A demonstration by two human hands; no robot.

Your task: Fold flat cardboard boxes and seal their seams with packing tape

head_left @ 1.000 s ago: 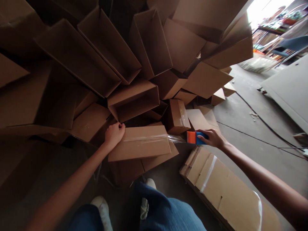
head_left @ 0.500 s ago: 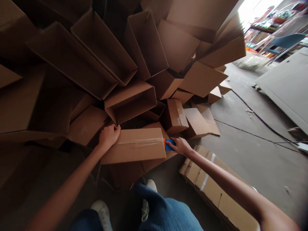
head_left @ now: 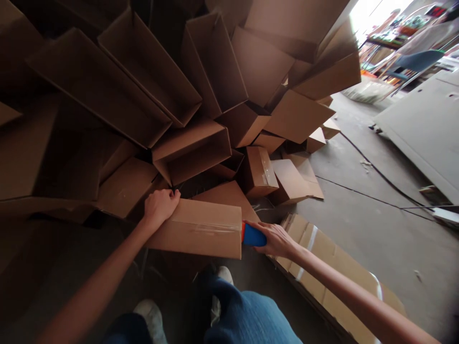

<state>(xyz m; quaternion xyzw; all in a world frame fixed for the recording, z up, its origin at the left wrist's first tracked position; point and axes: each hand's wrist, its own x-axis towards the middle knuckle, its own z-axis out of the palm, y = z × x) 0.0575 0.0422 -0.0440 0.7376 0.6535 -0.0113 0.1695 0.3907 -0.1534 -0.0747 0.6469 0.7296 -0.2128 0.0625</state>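
Brown oblong cardboard box [head_left: 197,229] carries clear tape along its top seam. Left hand [head_left: 159,206] clamps fingers over its far end. Right hand [head_left: 276,239] grips a blue-and-orange tape dispenser [head_left: 253,235] at its near edge.

Light: daylight from bright opening [head_left: 373,12] at upper right, blown out white.
Shadow: cardboard boxes [head_left: 100,91] dim, lower left nearly black.
Blur: right edge soft, perhaps motion.
Distortion: wide-angle bending at edges.

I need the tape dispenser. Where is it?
Low centre of the head view: the tape dispenser is in the right hand, against the right end of the box the left hand grips.
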